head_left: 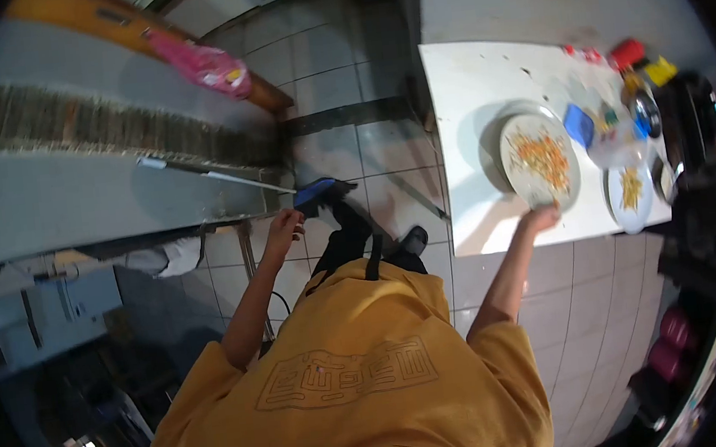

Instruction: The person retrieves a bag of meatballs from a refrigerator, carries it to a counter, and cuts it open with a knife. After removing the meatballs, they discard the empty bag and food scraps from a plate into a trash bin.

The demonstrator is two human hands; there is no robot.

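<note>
My right hand [543, 218] grips the near rim of a round white plate [529, 183] that carries shredded orange and pale food. The plate is over the white table [469, 83], its shadow falling to the left. My left hand [287, 228] hangs in front of my body with its fingers curled; what it holds, if anything, is too small to make out. Just beyond it is a blue and black brush head [316, 193] on a thin white handle that slants up to the left.
An oval plate [632, 213] with yellowish food, a blue item [578, 126], a clear plastic container [618, 147] and a red item [626, 54] are on the table. A pink bag [203, 66] hangs at a door edge. Tiled floor [394, 194] lies below.
</note>
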